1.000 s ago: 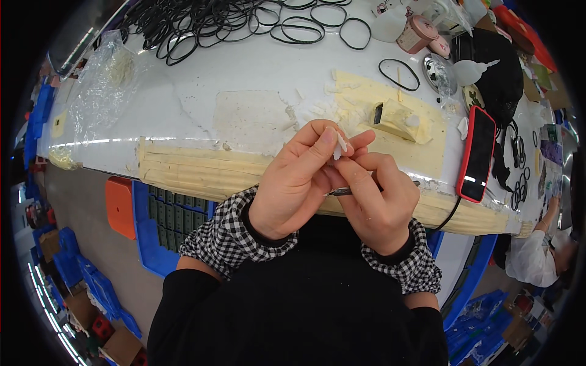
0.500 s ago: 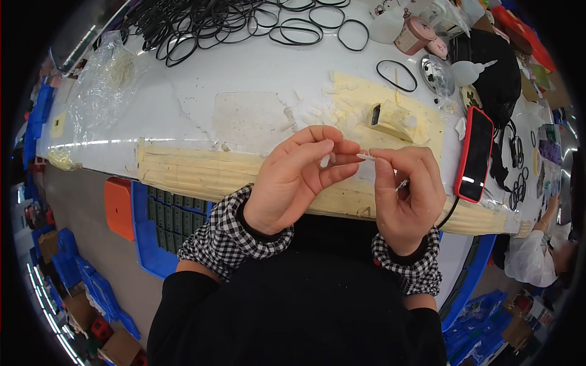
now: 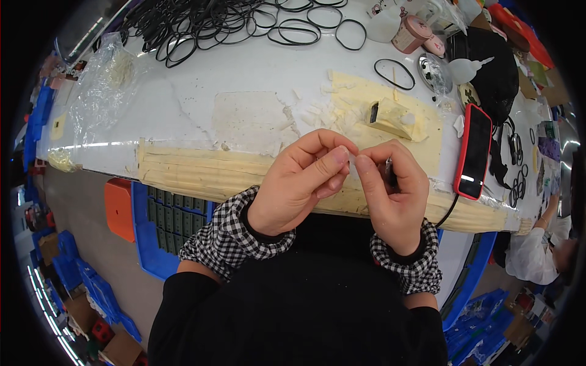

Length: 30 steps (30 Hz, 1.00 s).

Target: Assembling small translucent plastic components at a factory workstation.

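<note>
Left hand (image 3: 305, 180) fingers were half curled, thumb closed against them, probably on a white piece the fingertips hid, over the near edge of the counter (image 3: 195, 104). Its partner, the right hand (image 3: 394, 186), was loosely curled around one dark slim tool (image 3: 389, 167). Half a second earlier a white strip jutted from the right fingers; now none showed and the forefingers nearly met, concentrating the work there. Beyond lay one wrapped block (image 3: 394, 120) and one red-cased phone (image 3: 474, 152).
</note>
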Each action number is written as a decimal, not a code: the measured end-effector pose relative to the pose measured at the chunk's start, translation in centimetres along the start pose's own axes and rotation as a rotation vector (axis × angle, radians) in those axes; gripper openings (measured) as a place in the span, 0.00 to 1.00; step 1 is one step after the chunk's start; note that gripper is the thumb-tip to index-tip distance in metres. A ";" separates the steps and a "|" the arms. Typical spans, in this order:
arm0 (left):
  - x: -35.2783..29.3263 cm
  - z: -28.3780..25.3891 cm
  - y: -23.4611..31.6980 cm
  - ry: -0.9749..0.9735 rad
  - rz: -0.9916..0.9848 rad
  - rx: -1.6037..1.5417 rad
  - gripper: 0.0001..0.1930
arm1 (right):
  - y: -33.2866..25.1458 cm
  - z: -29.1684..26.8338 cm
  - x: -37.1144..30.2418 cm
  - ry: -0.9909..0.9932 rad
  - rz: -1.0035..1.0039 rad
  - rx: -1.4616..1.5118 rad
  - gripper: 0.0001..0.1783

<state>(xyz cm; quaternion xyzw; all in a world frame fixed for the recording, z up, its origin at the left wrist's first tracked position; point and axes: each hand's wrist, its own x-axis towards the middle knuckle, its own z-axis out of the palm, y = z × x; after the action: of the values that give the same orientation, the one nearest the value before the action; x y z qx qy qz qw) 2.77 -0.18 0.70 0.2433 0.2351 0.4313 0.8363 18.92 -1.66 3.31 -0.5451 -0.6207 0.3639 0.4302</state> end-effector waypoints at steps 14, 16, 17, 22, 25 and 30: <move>0.1 -0.5 0.4 0.058 -0.049 -0.039 0.07 | -1.0 -0.3 0.4 -0.061 -0.262 -0.215 0.09; 0.2 -0.5 0.6 0.031 -0.087 -0.102 0.08 | -0.8 -0.6 0.5 -0.100 -0.279 -0.292 0.11; 0.2 -0.5 0.7 0.018 -0.106 -0.133 0.08 | -0.2 -0.6 0.7 -0.110 -0.315 -0.357 0.13; 0.3 -0.8 0.6 -0.083 -0.143 -0.168 0.07 | 0.5 -0.6 0.8 -0.136 -0.346 -0.508 0.18; 0.3 -1.0 0.5 -0.096 -0.134 -0.144 0.07 | 0.4 -0.5 0.7 -0.153 -0.331 -0.509 0.17; 0.3 -1.0 0.4 -0.090 -0.129 -0.140 0.06 | 0.3 -0.5 0.7 -0.152 -0.333 -0.529 0.17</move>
<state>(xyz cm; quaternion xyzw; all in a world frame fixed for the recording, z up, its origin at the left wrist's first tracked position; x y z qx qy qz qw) 2.10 0.51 0.08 0.1879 0.1817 0.3806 0.8870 19.43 -0.90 3.34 -0.5002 -0.8048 0.1540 0.2799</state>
